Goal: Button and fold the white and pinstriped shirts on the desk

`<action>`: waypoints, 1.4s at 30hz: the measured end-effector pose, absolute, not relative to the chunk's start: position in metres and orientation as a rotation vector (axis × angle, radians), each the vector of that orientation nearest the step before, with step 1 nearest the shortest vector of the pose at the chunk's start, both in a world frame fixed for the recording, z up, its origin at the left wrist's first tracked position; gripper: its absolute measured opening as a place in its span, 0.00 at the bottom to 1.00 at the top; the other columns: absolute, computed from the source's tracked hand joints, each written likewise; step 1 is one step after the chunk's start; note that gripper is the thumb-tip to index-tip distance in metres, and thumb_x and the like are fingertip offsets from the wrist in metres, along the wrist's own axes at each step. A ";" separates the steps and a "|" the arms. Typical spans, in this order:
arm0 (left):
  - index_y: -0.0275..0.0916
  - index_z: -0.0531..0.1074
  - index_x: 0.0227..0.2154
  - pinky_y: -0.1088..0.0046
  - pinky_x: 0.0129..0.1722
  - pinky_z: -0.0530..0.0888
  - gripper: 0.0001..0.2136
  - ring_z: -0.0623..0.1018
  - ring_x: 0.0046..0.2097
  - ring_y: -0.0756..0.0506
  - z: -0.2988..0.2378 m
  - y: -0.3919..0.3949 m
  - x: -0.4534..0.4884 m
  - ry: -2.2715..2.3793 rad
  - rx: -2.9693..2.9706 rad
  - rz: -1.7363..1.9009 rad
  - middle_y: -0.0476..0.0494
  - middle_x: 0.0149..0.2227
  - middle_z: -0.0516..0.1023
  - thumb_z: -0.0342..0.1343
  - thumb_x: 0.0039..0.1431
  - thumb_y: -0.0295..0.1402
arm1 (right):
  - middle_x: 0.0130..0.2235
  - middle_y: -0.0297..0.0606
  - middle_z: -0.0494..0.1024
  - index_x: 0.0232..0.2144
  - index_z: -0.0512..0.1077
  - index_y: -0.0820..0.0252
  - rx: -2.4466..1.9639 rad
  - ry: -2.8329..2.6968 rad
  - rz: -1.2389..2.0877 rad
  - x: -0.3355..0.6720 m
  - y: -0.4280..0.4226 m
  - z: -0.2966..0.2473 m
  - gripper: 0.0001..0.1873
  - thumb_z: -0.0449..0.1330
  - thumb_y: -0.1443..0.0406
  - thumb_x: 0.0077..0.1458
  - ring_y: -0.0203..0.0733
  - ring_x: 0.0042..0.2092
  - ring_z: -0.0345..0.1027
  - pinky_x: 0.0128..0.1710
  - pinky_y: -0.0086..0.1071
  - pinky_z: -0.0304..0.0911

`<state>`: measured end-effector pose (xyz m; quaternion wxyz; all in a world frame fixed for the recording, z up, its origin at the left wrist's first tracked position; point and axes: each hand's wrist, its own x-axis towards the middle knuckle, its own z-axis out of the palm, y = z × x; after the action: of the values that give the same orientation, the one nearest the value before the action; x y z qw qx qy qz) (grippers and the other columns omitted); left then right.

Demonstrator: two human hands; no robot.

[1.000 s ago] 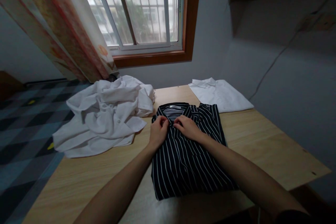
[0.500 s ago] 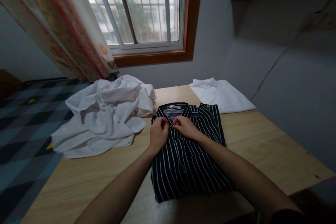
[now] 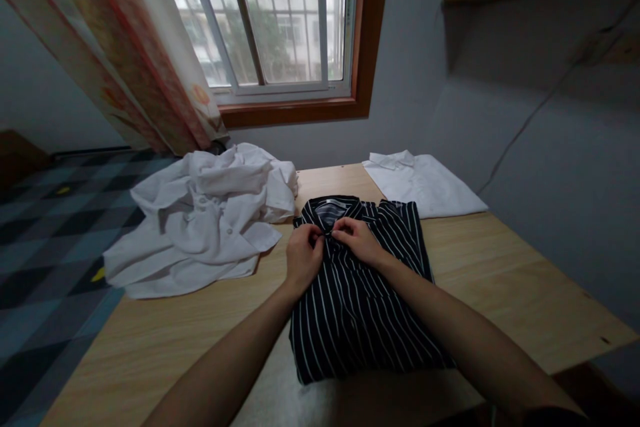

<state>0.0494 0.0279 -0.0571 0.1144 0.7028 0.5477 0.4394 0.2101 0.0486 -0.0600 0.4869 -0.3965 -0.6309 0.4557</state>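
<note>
A black shirt with thin white stripes [image 3: 345, 307] lies folded on the wooden table in front of me, its collar pointing toward the window. My left hand [image 3: 305, 253] pinches the left side of the shirt's front, just below the collar. Close beside it, my right hand [image 3: 357, 238] grips the other side of the collar opening between thumb and fingers. The fingertips nearly meet at the front edge of the shirt. Any button between them is too small to make out. Inside the collar a pale label shows.
A crumpled white shirt [image 3: 210, 220] is heaped at the table's left edge. At the far right lies a folded white shirt [image 3: 425, 187]. The wooden table [image 3: 500, 280] ends at a wall on the right. Behind it are a window [image 3: 280, 20] and a patterned curtain [image 3: 125, 47].
Both hands stay at the collar, with the right fingers shifting slightly over the fabric. The whole view has moved a little; the shirts lie as before.
</note>
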 end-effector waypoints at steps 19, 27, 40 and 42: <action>0.38 0.73 0.29 0.71 0.36 0.71 0.04 0.74 0.33 0.47 -0.058 0.035 0.046 1.326 1.852 1.249 0.48 0.30 0.77 0.57 0.54 0.33 | 0.29 0.32 0.74 0.30 0.71 0.59 -1.026 -1.605 0.927 0.205 0.043 -0.064 0.03 0.58 0.65 0.52 0.37 0.31 0.66 0.33 0.31 0.61; 0.38 0.75 0.30 0.69 0.38 0.73 0.05 0.77 0.34 0.46 -0.059 0.032 0.050 1.364 1.773 1.352 0.47 0.31 0.79 0.58 0.53 0.34 | 0.32 0.35 0.75 0.31 0.71 0.58 -1.120 -1.680 0.642 0.200 0.035 -0.061 0.03 0.56 0.68 0.55 0.39 0.34 0.68 0.38 0.33 0.62; 0.39 0.77 0.31 0.68 0.40 0.75 0.06 0.79 0.35 0.46 -0.055 0.029 0.049 1.285 1.782 1.344 0.46 0.33 0.81 0.57 0.54 0.34 | 0.25 0.30 0.73 0.29 0.71 0.60 -0.953 -1.256 1.348 0.201 0.050 -0.071 0.09 0.63 0.61 0.45 0.34 0.27 0.67 0.30 0.30 0.64; 0.39 0.77 0.29 0.69 0.37 0.75 0.05 0.78 0.32 0.47 -0.054 0.028 0.049 1.323 1.753 1.333 0.47 0.31 0.81 0.58 0.53 0.34 | 0.24 0.29 0.73 0.28 0.71 0.60 -0.948 -1.275 1.337 0.201 0.049 -0.070 0.08 0.63 0.61 0.45 0.33 0.26 0.66 0.29 0.29 0.64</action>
<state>0.0492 0.0278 -0.0543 0.2823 0.6545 0.4941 0.4978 0.2008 0.0485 -0.0696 0.5076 -0.3933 -0.5291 0.5546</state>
